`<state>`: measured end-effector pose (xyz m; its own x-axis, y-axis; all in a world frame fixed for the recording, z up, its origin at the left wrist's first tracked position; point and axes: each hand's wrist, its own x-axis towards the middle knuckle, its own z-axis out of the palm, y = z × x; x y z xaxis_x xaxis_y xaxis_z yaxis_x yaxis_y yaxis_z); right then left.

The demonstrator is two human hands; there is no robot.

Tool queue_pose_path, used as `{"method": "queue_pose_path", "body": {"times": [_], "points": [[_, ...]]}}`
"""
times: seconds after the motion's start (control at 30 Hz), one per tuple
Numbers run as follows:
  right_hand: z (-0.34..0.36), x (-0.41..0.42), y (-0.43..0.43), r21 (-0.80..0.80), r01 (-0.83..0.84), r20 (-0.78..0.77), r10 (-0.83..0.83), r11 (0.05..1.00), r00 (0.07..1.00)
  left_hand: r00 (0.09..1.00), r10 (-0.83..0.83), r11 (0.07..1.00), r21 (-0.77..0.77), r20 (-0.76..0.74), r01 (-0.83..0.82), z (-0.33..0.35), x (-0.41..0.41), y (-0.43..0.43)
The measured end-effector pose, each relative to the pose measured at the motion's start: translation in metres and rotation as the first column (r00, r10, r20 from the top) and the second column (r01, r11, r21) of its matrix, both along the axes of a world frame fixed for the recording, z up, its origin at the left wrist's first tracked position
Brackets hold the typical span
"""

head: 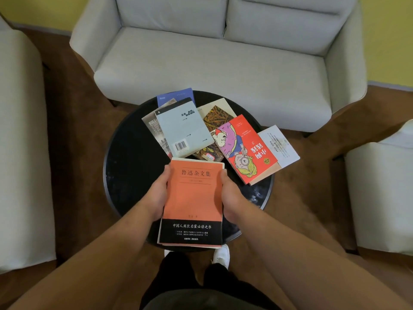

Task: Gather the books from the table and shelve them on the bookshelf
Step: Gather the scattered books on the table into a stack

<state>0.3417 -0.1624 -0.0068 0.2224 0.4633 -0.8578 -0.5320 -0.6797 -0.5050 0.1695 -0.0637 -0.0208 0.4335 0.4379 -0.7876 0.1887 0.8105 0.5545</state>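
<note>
An orange book with a black band (194, 198) is held over the near side of the round black table (127, 166). My left hand (157, 195) grips its left edge and my right hand (231, 198) grips its right edge. Farther back on the table lie a pale blue book (183, 128), a dark blue book (176, 96) partly under it, a grey book (154, 128), a brown-patterned book (218, 117), a red cartoon-cover book (245, 148) and a white book (279, 146) that overhangs the right rim. No bookshelf is in view.
A light grey sofa (212, 57) stands right behind the table. Pale armchairs flank it on the left (20, 142) and on the right (384, 193). Brown carpet (73, 130) surrounds the table. My legs and white shoes (221, 256) are at the table's near edge.
</note>
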Motion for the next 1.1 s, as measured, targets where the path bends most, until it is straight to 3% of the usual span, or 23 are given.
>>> {"method": "queue_pose_path", "body": {"times": [0.23, 0.4, 0.5, 0.63, 0.77, 0.83, 0.93, 1.0, 1.1], "points": [[-0.003, 0.013, -0.017, 0.092, -0.156, 0.026, 0.154, 0.983, 0.988, 0.998, -0.057, 0.998, 0.01, 0.036, 0.057, 0.009, -0.009, -0.005], [-0.018, -0.007, -0.063, 0.123, -0.273, 0.006, 0.274, 0.954, 0.962, 0.999, -0.024, 0.993, -0.113, -0.031, 0.02, -0.003, -0.047, -0.049], [-0.025, -0.02, -0.074, 0.128, -0.111, -0.134, 0.128, 0.985, 0.983, 1.0, 0.007, 0.995, -0.103, -0.018, -0.009, -0.005, -0.053, -0.069], [-0.029, -0.032, -0.068, 0.087, 0.161, -0.35, -0.121, 0.983, 0.929, 0.996, 0.072, 0.993, -0.096, 0.053, -0.067, 0.003, -0.044, -0.075], [-0.033, -0.032, -0.07, 0.101, 0.207, -0.394, -0.152, 0.973, 0.906, 0.998, 0.047, 0.995, -0.087, 0.03, -0.045, 0.001, -0.044, -0.076], [-0.033, -0.03, -0.07, 0.128, 0.179, -0.359, -0.123, 0.975, 0.925, 1.0, 0.025, 0.998, -0.061, -0.013, -0.026, -0.001, -0.043, -0.079], [-0.03, -0.019, -0.071, 0.174, -0.059, -0.142, 0.084, 0.983, 0.986, 0.998, -0.034, 0.998, 0.054, -0.051, 0.036, 0.0, -0.047, -0.076], [-0.023, -0.008, -0.069, 0.171, -0.215, -0.03, 0.223, 0.962, 0.974, 0.992, -0.098, 0.984, 0.14, -0.085, 0.11, 0.001, -0.051, -0.069], [-0.012, 0.005, -0.064, 0.15, -0.329, 0.034, 0.327, 0.933, 0.944, 0.982, -0.155, 0.975, 0.142, -0.108, 0.17, 0.003, -0.053, -0.064]]}}
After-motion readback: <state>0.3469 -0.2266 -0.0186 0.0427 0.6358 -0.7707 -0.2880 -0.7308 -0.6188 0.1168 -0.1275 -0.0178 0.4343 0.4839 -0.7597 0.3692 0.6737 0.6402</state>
